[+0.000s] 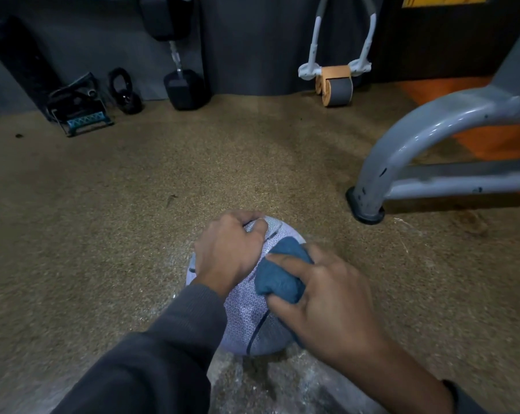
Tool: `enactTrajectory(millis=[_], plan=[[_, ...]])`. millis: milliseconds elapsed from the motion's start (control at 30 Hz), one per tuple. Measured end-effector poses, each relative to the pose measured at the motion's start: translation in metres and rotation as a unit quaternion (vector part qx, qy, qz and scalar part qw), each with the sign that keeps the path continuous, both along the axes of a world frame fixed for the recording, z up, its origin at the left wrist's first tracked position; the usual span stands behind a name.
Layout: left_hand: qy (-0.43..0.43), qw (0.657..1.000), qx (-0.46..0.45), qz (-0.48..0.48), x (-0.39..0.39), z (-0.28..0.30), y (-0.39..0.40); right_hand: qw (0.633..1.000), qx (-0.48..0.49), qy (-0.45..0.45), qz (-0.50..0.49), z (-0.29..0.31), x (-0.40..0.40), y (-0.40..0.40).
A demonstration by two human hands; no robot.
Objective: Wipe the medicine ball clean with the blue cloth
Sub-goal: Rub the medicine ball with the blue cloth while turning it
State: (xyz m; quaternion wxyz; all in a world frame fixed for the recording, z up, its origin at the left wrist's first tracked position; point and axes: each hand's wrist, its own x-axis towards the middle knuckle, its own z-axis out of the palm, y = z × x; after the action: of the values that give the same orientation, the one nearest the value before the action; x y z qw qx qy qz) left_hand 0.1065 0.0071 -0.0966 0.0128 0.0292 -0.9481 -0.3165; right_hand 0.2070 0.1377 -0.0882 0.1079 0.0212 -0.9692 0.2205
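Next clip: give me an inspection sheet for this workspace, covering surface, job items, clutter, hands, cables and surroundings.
Surface: speckled tan gym floor, with pale scuffing around the ball.
Job's things: medicine ball sits on the floor; bunched blue cloth lies against its upper right side.
Clutter: small dark speck on the floor at far left.
Hands: left hand grips the ball's top; right hand holds the cloth against the ball.
Cables: nothing seen.
Surroundings: dumbbell, kettlebell and ab roller along the dark wall; small folded stand at left; grey machine frame at right.
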Motion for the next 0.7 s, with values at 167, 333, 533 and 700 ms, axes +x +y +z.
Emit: enactTrajectory(millis=[167,333,533,700], plan=[[0.0,1.0,-0.003,0.003,0.0,0.001,0.001,0.999,-0.027,-0.02,-0.008,0.002,-0.012,0.008],[-0.002,1.0,-0.01,0.001,-0.003,0.0,0.001,0.999,0.024,0.016,-0.016,-0.001,-0.006,-0.003],[0.004,1.0,0.006,-0.005,-0.003,-0.003,-0.005,1.0,-0.012,-0.016,-0.004,0.002,-0.015,0.001],[0.001,1.0,0.001,0.002,-0.002,-0.003,-0.004,1.0,0.011,-0.013,0.005,0.005,-0.014,0.002]])
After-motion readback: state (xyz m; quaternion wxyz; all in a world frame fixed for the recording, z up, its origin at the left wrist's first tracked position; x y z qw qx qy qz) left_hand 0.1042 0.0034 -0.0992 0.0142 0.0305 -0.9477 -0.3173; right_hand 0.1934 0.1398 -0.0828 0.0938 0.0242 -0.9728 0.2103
